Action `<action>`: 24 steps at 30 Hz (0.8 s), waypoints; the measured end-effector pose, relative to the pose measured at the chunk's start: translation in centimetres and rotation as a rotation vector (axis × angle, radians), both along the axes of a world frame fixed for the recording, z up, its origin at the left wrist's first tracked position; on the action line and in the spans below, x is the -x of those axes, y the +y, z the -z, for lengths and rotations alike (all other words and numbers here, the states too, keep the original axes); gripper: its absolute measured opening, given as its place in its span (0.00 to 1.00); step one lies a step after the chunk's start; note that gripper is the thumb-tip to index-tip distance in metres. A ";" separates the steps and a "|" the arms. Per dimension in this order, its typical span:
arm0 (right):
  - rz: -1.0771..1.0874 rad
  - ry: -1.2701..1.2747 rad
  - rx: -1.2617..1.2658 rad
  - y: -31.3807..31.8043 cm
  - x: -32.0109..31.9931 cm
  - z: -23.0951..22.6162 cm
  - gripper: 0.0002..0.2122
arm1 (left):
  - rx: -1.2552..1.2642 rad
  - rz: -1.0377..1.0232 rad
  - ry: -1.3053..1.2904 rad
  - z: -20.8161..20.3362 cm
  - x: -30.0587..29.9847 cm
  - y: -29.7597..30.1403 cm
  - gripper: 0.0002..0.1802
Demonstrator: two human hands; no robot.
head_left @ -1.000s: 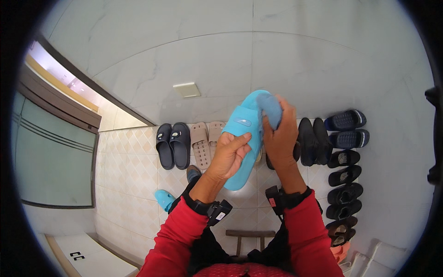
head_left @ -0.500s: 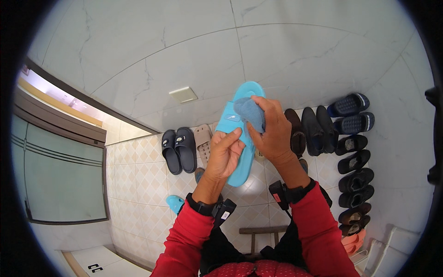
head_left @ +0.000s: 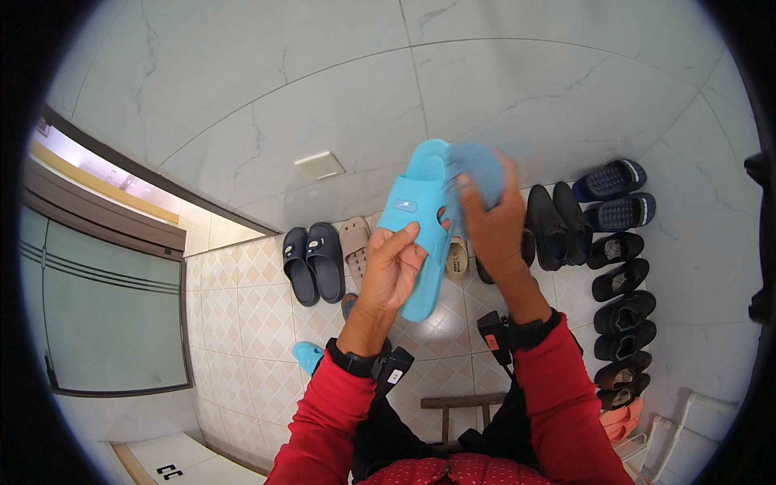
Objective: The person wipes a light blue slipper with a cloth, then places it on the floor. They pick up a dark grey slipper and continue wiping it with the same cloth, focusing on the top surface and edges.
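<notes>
A light blue slide slipper (head_left: 436, 255) is held up in front of me, toe pointing away, its strap facing up. My left hand (head_left: 390, 271) is closed around its near left side, with the thumb lying on top by the strap. Just off the slipper's right edge, my right hand (head_left: 495, 230) grips a blue cloth (head_left: 483, 170). Cloth and fingertips are smeared by motion. On the floor to the left lies another light blue slipper (head_left: 306, 356), partly hidden by my left sleeve.
Dark slippers (head_left: 314, 263) and a beige slipper (head_left: 356, 246) stand along the marbled wall (head_left: 339, 97). Black shoes (head_left: 558, 226) and several more pairs line the right side. A wooden stool (head_left: 444, 402) sits between my legs. A glass-panelled door (head_left: 113, 299) is at left.
My right hand has swept the cloth off the strap, to the right and slightly away from me. The slipper and my left hand have barely moved.
</notes>
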State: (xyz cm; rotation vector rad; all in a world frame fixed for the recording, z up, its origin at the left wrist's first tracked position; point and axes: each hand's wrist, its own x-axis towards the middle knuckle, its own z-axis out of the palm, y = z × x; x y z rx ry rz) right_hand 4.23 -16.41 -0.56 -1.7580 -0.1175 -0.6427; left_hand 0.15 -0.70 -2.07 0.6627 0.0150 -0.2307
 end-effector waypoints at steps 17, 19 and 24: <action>-0.207 0.220 -0.156 0.3 0.8 -0.4 0.19 | 0.069 -0.042 -0.075 0.5 -0.3 0.0 0.20; -0.269 0.178 -0.026 1.3 1.4 -0.2 0.20 | 0.101 -0.051 -0.104 1.2 -0.6 0.6 0.16; -0.283 0.262 0.061 2.0 1.9 0.2 0.20 | 0.055 -0.113 -0.044 1.9 -0.5 0.4 0.12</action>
